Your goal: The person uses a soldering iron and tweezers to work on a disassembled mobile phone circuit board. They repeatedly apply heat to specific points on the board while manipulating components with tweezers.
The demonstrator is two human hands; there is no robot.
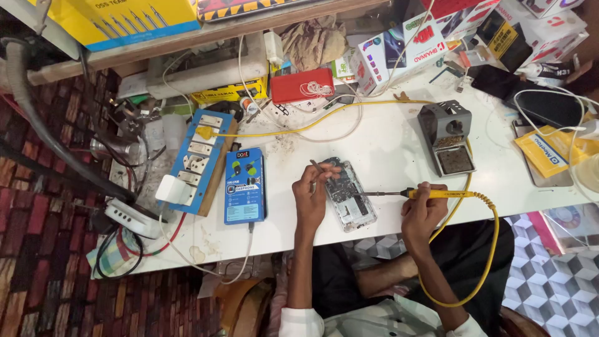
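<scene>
Opened phone (349, 198) lay back-up on the white table (387, 150), just under and between both hands. Left hand (312, 195) rested on the phone's left edge, fingers closed narrowly on thin tweezers (317, 167). Right hand (423, 209) gripped a yellow soldering iron (430, 194), tip touching the phone's right side. Yellow cord (486, 249) looped from the iron down past the table edge and back up.

Beyond the right hand stood a grey iron stand (448, 137), with a dark sponge in its tray. Left of the phone lay a blue box (244, 186), beside a blue switch board (201, 159). Further back sat a red pouch (302, 84) and white cartons (399, 50), crowded along the wall. Below the table showed patterned floor tiles (549, 274).
</scene>
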